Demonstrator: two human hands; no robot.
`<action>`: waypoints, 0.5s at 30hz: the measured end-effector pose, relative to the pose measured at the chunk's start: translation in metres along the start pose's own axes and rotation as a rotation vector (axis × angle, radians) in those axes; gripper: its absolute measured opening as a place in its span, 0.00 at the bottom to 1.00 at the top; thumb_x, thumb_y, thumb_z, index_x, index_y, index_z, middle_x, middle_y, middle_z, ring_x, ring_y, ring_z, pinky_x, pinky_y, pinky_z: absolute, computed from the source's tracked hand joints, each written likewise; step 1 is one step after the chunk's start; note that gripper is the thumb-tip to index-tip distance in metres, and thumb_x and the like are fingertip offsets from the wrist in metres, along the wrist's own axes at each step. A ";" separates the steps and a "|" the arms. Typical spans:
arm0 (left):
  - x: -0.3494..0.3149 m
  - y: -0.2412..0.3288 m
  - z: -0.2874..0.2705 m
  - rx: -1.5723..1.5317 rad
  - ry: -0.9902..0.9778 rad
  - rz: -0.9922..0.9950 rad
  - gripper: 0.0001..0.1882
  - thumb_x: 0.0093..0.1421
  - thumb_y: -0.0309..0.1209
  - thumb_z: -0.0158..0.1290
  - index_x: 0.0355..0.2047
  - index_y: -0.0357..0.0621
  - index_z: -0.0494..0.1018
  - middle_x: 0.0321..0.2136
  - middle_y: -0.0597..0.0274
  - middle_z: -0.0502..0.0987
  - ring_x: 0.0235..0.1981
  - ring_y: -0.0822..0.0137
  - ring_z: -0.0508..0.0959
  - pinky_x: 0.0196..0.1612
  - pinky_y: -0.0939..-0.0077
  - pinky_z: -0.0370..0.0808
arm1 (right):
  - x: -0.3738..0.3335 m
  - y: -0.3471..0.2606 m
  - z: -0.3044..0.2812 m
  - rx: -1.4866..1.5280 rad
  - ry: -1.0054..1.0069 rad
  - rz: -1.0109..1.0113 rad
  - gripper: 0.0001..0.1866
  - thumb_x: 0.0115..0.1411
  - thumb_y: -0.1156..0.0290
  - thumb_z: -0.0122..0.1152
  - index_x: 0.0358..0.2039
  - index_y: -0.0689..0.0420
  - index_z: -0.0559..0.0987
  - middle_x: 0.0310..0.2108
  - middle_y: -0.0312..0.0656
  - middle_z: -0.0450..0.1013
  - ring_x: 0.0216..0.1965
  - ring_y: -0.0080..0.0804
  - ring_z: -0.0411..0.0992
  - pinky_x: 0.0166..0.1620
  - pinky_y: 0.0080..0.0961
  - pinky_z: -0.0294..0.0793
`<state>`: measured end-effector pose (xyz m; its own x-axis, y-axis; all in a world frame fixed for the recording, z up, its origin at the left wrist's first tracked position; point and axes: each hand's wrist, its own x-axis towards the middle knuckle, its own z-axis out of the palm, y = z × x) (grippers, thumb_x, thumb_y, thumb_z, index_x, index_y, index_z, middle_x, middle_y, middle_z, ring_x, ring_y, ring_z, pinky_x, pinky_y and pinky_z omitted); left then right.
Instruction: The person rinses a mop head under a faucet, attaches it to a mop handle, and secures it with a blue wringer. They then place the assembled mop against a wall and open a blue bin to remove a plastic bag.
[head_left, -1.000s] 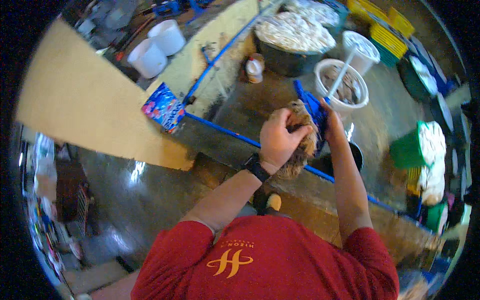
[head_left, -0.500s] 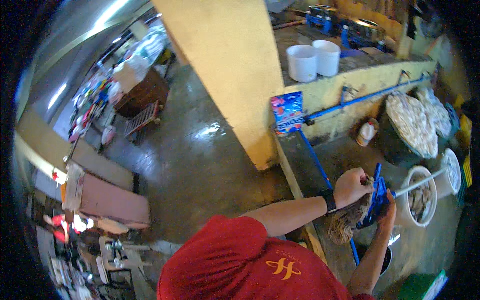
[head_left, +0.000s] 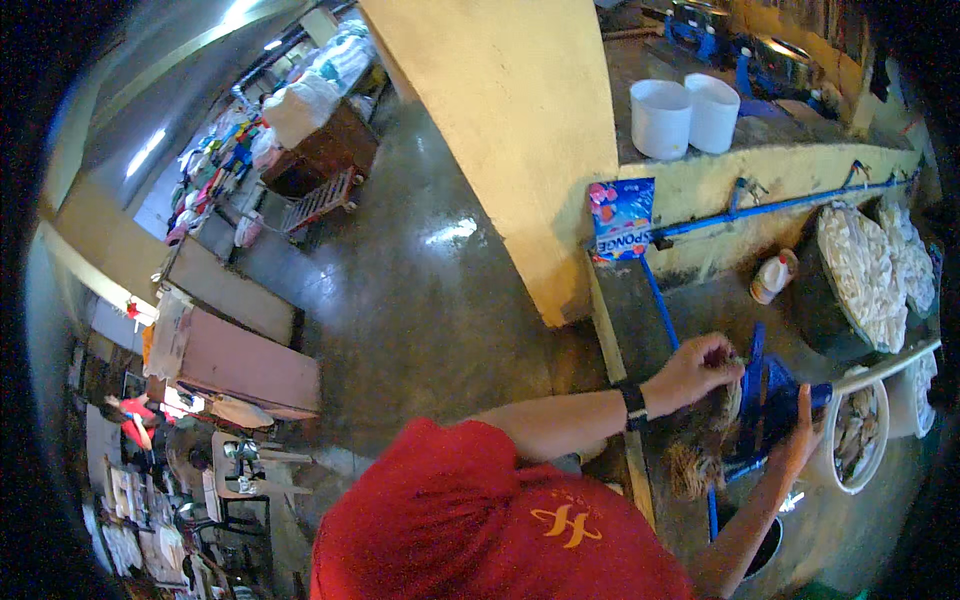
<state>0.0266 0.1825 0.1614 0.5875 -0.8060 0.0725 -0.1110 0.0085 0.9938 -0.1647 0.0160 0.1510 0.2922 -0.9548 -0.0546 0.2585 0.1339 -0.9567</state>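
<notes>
My left hand, with a dark band at its wrist, pinches the upper end of a tan string mop head. The strands hang down in a shaggy bundle. Just right of them is a blue plastic mop clamp on a pale pole that runs off to the right. My right hand grips the clamp near the pole's socket, fingers pointing up. The strands and clamp are close together; whether they still touch is unclear.
White buckets, one holding wet cloth, stand at right below a dark tub heaped with white bags. A plastic jug, blue pipes and a low ledge lie around. Beyond are a yellow pillar and wet floor.
My left hand and the mop head have drawn slightly away from the clamp, which shows more plainly now. The pole has turned and reaches farther right. The whole view has shifted a little.
</notes>
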 end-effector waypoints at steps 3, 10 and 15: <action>0.007 0.013 -0.018 0.081 0.024 0.224 0.14 0.61 0.38 0.64 0.42 0.42 0.80 0.34 0.61 0.82 0.37 0.70 0.80 0.44 0.73 0.77 | 0.007 -0.036 0.025 0.087 -0.191 0.094 0.24 0.60 0.67 0.71 0.56 0.58 0.76 0.48 0.40 0.77 0.48 0.34 0.78 0.51 0.34 0.79; 0.002 0.034 -0.052 0.082 0.123 -0.007 0.21 0.56 0.33 0.70 0.48 0.40 0.78 0.36 0.65 0.82 0.37 0.74 0.79 0.43 0.76 0.77 | 0.013 -0.043 0.077 0.165 -0.101 0.001 0.17 0.54 0.77 0.76 0.42 0.57 0.78 0.35 0.36 0.78 0.35 0.28 0.78 0.40 0.27 0.79; -0.018 0.065 -0.063 0.033 0.174 0.057 0.22 0.57 0.33 0.69 0.50 0.39 0.78 0.37 0.67 0.82 0.38 0.75 0.78 0.45 0.76 0.76 | -0.009 -0.072 0.102 0.212 -0.202 -0.055 0.17 0.55 0.78 0.74 0.43 0.59 0.77 0.36 0.38 0.78 0.36 0.28 0.79 0.41 0.26 0.79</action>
<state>0.0597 0.2345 0.2300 0.7088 -0.6903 0.1454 -0.1731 0.0297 0.9845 -0.0923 0.0416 0.2492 0.4444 -0.8927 0.0743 0.4598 0.1562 -0.8742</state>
